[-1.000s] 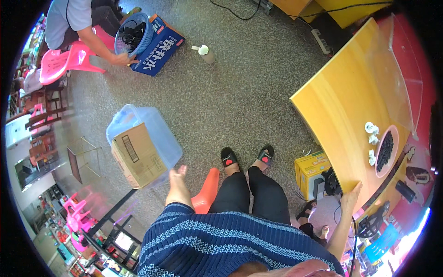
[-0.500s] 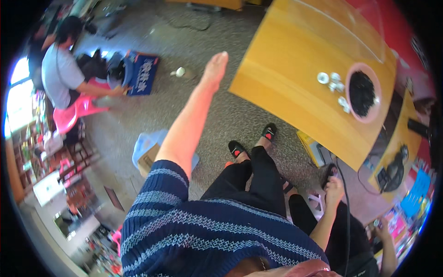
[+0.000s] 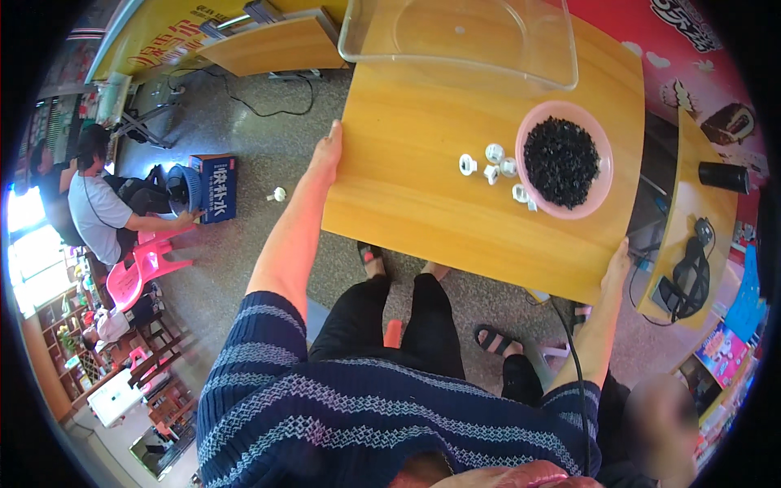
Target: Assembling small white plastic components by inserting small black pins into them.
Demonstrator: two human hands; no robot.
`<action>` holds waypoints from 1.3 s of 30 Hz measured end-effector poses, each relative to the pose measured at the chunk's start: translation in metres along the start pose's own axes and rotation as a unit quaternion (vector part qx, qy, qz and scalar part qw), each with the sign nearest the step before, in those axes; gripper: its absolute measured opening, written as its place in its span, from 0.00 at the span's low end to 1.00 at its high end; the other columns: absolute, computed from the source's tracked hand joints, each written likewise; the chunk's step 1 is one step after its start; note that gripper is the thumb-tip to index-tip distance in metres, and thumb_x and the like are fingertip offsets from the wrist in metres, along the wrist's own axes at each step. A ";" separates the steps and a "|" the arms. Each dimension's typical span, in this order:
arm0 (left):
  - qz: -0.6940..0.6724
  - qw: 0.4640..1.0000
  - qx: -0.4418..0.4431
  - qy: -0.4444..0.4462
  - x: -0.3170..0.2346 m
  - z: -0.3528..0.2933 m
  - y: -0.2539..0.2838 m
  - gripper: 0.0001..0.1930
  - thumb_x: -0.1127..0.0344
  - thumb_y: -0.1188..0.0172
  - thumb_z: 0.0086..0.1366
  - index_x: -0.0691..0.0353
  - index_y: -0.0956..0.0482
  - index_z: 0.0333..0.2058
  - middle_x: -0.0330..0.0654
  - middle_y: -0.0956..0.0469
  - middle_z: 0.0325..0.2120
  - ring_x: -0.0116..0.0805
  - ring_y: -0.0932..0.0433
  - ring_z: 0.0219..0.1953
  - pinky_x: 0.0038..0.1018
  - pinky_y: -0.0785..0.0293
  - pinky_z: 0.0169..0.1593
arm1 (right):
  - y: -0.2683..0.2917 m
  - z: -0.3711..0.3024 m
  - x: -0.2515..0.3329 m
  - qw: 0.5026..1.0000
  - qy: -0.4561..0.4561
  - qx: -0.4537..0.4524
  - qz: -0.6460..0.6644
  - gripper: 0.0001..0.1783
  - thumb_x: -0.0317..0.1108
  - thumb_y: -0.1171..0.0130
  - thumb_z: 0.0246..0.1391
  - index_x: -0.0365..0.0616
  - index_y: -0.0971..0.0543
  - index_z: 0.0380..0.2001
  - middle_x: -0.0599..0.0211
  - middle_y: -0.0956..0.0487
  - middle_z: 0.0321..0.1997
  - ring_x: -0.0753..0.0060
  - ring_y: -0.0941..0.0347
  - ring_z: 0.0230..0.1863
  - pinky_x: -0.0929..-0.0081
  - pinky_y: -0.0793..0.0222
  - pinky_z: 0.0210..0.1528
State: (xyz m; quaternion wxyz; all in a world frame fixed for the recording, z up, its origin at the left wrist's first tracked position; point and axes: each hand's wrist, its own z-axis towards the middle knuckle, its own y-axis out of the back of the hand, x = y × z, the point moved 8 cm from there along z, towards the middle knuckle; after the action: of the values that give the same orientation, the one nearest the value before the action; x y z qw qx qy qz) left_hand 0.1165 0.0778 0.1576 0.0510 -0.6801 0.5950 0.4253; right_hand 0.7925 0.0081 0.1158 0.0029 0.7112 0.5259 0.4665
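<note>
Before me stands a yellow wooden table (image 3: 407,195). My left hand (image 3: 327,153) grips its left edge, the fingers partly hidden by the tabletop. On the opposite side my right hand (image 3: 618,267) holds the right edge near the front corner, and its fingers are also partly out of sight. A pink bowl (image 3: 603,175) full of small black pieces (image 3: 561,163) rests on the right part of the tabletop. Several small white plastic parts (image 3: 491,173) lie just left of the bowl. Toward the far side is a clear plastic bin (image 3: 464,69).
A second table (image 3: 679,236) with a black strap-like item (image 3: 691,281) and a black cylinder (image 3: 723,177) stands at right. A cable (image 3: 576,358) hangs by my right arm. At left, a person (image 3: 98,203) sits on a pink stool beside a blue box (image 3: 218,189). Another person is close at lower right.
My left hand has moved from over the floor onto the table's left edge. My right hand has come up to its right edge. The view has shifted, bringing the table nearer the centre.
</note>
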 end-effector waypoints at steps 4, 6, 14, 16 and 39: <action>0.095 0.987 -0.127 -0.037 -0.024 -0.018 -0.006 0.34 0.42 0.64 0.57 0.75 0.33 0.41 0.57 0.32 0.40 0.46 0.33 0.45 0.31 0.38 0.46 | 0.011 0.007 -0.001 0.997 0.051 -0.049 -0.025 0.31 0.54 0.56 0.50 0.30 0.28 0.37 0.57 0.26 0.38 0.67 0.31 0.39 0.76 0.38 0.41; 0.059 0.989 -0.131 -0.023 -0.019 -0.013 0.001 0.33 0.42 0.64 0.58 0.74 0.32 0.41 0.55 0.31 0.39 0.45 0.33 0.44 0.31 0.38 0.45 | 0.007 0.007 0.002 0.998 0.045 -0.050 0.006 0.31 0.53 0.56 0.49 0.30 0.27 0.36 0.57 0.26 0.37 0.67 0.30 0.38 0.77 0.37 0.40; 0.007 0.993 -0.118 0.019 -0.005 -0.033 0.000 0.32 0.43 0.62 0.58 0.72 0.31 0.40 0.49 0.29 0.37 0.38 0.32 0.38 0.29 0.38 0.41 | 0.004 -0.002 0.010 0.999 0.020 -0.035 -0.007 0.29 0.52 0.56 0.49 0.31 0.27 0.36 0.58 0.26 0.37 0.67 0.30 0.37 0.76 0.37 0.40; 0.010 0.987 -0.156 0.032 -0.005 -0.040 -0.002 0.31 0.43 0.62 0.58 0.72 0.32 0.40 0.47 0.29 0.37 0.36 0.33 0.38 0.29 0.38 0.41 | 0.005 -0.003 0.008 0.999 0.015 -0.038 0.002 0.29 0.51 0.55 0.49 0.31 0.27 0.35 0.60 0.26 0.37 0.69 0.30 0.37 0.77 0.37 0.39; -0.054 0.989 -0.134 0.044 0.047 -0.032 -0.016 0.30 0.45 0.59 0.57 0.70 0.36 0.45 0.47 0.33 0.43 0.38 0.33 0.43 0.30 0.38 0.46 | -0.001 0.032 0.000 0.998 -0.042 -0.015 -0.039 0.27 0.51 0.52 0.47 0.33 0.26 0.35 0.59 0.27 0.38 0.71 0.33 0.41 0.78 0.41 0.44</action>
State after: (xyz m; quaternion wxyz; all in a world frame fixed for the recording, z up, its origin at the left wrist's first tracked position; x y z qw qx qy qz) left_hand 0.1431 0.0285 0.1407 -0.0438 -0.7301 0.4967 0.4672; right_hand 0.8128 0.0240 0.0970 0.0535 0.7093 0.5454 0.4434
